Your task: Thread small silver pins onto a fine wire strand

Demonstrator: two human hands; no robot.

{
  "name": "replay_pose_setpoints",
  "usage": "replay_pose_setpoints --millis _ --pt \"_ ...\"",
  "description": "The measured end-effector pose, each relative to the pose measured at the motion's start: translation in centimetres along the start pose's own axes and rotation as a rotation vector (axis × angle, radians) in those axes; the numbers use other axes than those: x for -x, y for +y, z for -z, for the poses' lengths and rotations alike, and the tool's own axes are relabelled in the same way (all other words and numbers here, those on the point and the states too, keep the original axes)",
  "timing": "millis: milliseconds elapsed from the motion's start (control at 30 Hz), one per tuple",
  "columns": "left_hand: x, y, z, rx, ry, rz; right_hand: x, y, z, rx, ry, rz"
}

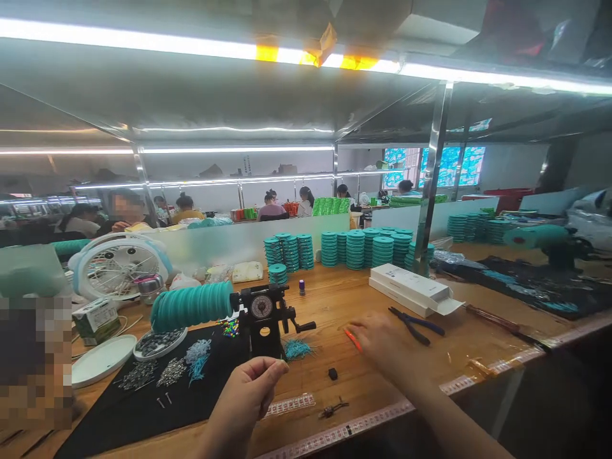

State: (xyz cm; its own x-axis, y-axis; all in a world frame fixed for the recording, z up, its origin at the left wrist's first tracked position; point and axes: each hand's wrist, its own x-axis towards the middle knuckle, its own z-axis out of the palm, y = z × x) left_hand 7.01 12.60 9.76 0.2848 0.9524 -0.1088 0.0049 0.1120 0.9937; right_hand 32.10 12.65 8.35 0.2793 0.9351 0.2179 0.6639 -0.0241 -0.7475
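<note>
My left hand (251, 392) is closed in a pinch in front of a black hand-crank winder (262, 312); whatever lies between its fingertips is too small to name. Teal spools (194, 306) are mounted on the winder's left side. On the wooden table, my right hand (377, 341) reaches over an orange-red tool (352, 339), fingers at its upper end. Dark-handled pliers (415, 324) lie to the right of that hand. Light-blue short strands (297, 349) sit beside the winder's base. Near the table's front are a small black block (333, 374) and a small metal piece (333, 408).
Stacked teal spools (354, 250) stand at the back. A white box (414, 287) lies at right of centre, near a metal post (433, 172). A black mat (157, 389) with small metal parts, a white fan (122, 264) and a lid (104, 360) are left. People sit beyond.
</note>
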Motion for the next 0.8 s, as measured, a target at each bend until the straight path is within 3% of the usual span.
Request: replay_pose_setpoints --millis 67,100,167,233,433,533,633,700,800 --pt "0.4 -0.8 0.1 0.065 0.033 0.003 2.9 -3.2 -2.2 -0.197 -0.144 0.083" --pt "0.6 -1.3 0.2 0.101 0.043 0.004 4.2 -4.6 -3.5 -0.483 -0.303 0.076" --pt "0.8 -2.4 0.5 0.193 0.058 0.013 6.4 -6.5 -5.9 -0.875 -0.552 -0.034" --pt "1.1 -3.5 0.9 0.315 0.065 0.029 7.7 -7.2 -8.0 -1.103 -0.656 -0.158" --pt "2.8 -5.2 1.9 0.519 0.091 0.017 8.5 -6.8 -11.6 -1.226 -0.591 -0.208" --pt "3.7 -5.3 1.9 0.404 0.099 -0.060 8.9 -7.0 -12.3 -1.220 -0.563 -0.206" --pt "4.3 -5.3 1.8 0.195 0.208 -0.133 9.2 -7.4 -12.6 -1.237 -0.566 -0.238" --pt "4.7 -5.4 1.8 0.045 0.293 -0.212 9.2 -7.4 -12.6 -1.255 -0.604 -0.263" --pt "5.1 -5.4 1.7 -0.098 0.301 -0.344 9.0 -7.3 -12.4 -1.279 -0.670 -0.296"
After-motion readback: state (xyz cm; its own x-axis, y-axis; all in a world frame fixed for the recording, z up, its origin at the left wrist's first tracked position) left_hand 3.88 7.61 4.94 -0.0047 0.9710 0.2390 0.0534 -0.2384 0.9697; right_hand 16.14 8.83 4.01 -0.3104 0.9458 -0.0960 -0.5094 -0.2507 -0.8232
